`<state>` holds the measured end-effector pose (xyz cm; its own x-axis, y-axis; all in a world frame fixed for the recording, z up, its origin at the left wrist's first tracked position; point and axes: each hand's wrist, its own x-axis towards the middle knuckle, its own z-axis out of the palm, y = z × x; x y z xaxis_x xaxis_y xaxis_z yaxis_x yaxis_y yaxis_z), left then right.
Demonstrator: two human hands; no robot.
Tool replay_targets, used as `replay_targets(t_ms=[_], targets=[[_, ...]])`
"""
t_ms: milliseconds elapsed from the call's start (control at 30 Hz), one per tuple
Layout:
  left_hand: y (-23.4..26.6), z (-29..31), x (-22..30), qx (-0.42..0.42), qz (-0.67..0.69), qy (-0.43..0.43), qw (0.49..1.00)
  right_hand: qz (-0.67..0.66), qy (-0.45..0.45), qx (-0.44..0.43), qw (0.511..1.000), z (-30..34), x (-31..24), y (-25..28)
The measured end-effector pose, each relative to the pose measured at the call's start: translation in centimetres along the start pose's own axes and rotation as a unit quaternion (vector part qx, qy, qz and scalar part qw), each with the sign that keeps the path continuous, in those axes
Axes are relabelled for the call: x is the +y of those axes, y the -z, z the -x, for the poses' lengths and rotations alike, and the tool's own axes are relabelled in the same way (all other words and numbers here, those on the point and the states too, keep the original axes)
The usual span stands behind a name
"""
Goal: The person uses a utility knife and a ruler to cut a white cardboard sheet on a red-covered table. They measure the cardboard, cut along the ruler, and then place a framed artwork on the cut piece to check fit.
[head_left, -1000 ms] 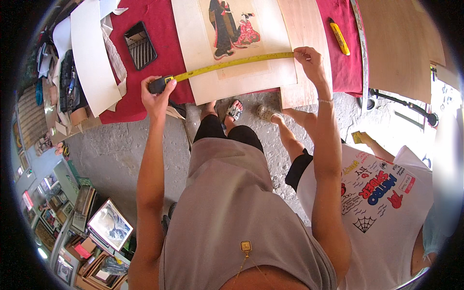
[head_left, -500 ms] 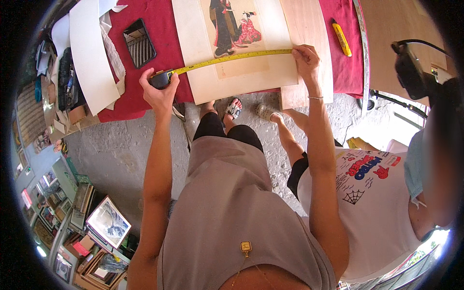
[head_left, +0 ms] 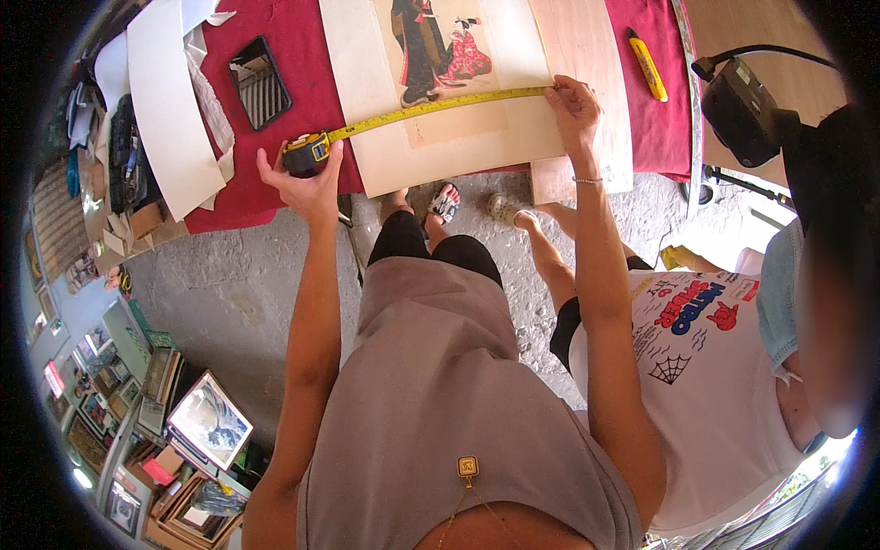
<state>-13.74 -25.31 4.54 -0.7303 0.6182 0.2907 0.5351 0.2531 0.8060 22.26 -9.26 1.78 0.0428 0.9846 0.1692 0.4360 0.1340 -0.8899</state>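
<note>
From where I stand, the person in the grey top (head_left: 431,367) has both arms out over the table; the left hand (head_left: 307,188) is curled round the case of a tape measure (head_left: 307,153), thumb on one side and fingers on the other; the case sits over the red cloth (head_left: 316,69), just left of the art print (head_left: 449,147). The yellow blade (head_left: 431,107) runs out from it across the print, sagging a little, just below the feet of the two robed figures; the right hand (head_left: 576,108) has its fingers drawn narrow on the blade's far end, at the print's right edge – exactly how the fingertips grip it, I cannot tell.

The print lies face up, its right side over a pale wooden board (head_left: 596,101); on the cloth to the left is a black phone (head_left: 259,84), glossy side up, and beyond it a long white card (head_left: 165,101); to the right of the board lies a yellow cutter (head_left: 647,66), near a metal strip (head_left: 689,92) along the cloth's edge. A co-worker in a white printed shirt (head_left: 706,403) stands close on the right; down on the left, a framed wave picture (head_left: 210,420) leans among stacked frames (head_left: 188,513).
</note>
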Motion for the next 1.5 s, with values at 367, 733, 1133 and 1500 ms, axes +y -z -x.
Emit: replay_targets(t_ms=[367, 733, 1133, 1500], targets=[[-0.9, 0.0, -2.0, -0.014, -0.139, -0.104, 0.985, 0.119, 0.056, 0.017, 0.991, 0.3, -2.0, 0.1], [-1.2, 0.1, -2.6, 0.009, -0.181, -0.141, 0.973, 0.103, 0.074, 0.019, 0.992, 0.2, -2.4, 0.0], [-1.5, 0.3, -2.6, 0.018, -0.219, -0.137, 0.966, 0.1, 0.073, 0.016, 0.992, 0.1, -2.0, 0.0], [-1.6, 0.4, -2.9, 0.015, -0.225, -0.122, 0.967, 0.116, 0.082, 0.018, 0.99, 0.0, -1.5, 0.1]])
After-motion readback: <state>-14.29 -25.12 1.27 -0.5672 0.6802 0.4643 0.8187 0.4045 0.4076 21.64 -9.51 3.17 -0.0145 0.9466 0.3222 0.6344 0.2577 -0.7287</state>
